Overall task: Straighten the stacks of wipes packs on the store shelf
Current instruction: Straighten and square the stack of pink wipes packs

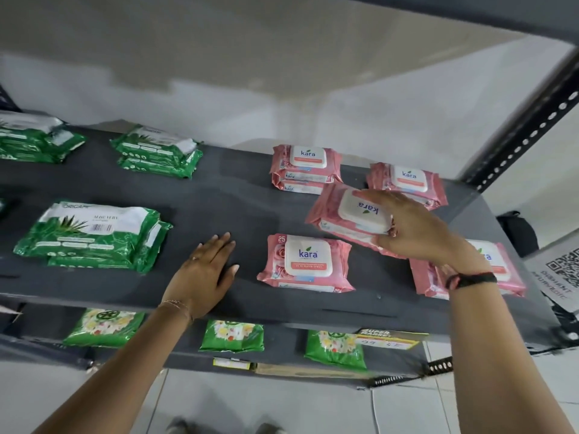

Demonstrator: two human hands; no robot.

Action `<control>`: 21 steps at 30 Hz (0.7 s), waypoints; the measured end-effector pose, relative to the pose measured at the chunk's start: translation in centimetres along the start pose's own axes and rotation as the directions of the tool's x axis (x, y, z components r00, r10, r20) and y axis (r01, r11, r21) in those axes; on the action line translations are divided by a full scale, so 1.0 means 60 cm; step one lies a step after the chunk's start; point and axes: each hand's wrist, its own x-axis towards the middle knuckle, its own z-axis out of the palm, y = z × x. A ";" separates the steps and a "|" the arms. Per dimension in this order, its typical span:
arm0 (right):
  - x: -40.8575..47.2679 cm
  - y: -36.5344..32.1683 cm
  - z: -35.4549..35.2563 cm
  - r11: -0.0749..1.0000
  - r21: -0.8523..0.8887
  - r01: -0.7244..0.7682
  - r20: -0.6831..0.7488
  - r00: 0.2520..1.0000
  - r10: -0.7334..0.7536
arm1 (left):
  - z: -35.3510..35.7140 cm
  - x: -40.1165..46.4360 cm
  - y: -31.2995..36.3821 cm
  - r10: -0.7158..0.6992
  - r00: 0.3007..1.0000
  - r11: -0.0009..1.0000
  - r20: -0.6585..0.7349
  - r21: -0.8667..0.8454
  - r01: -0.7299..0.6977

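My right hand [413, 230] grips a pink Kara wipes pack [338, 211], held tilted and turned around just above the dark shelf [238, 198]. My left hand [206, 270] lies flat on the shelf, fingers apart, holding nothing. A single pink pack [307, 264] lies in front of the held one. Pink stacks stand at the back [305, 169], back right [407, 183] and front right [501, 267], the last partly hidden by my wrist. Green aloe packs are stacked at front left [94, 236], back centre [156, 151] and far left [34, 139].
A perforated metal upright [529, 133] frames the shelf's right side. The lower shelf holds green floral packs [232, 336] and a yellow price tag [388, 339]. A QR code sign [560, 270] hangs at the right.
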 end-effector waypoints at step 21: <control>-0.003 -0.097 0.076 0.986 -0.162 -0.040 0.124 0.990 0.061 | 0.005 0.003 -0.003 0.037 0.998 0.999 -0.048 -0.017 -0.038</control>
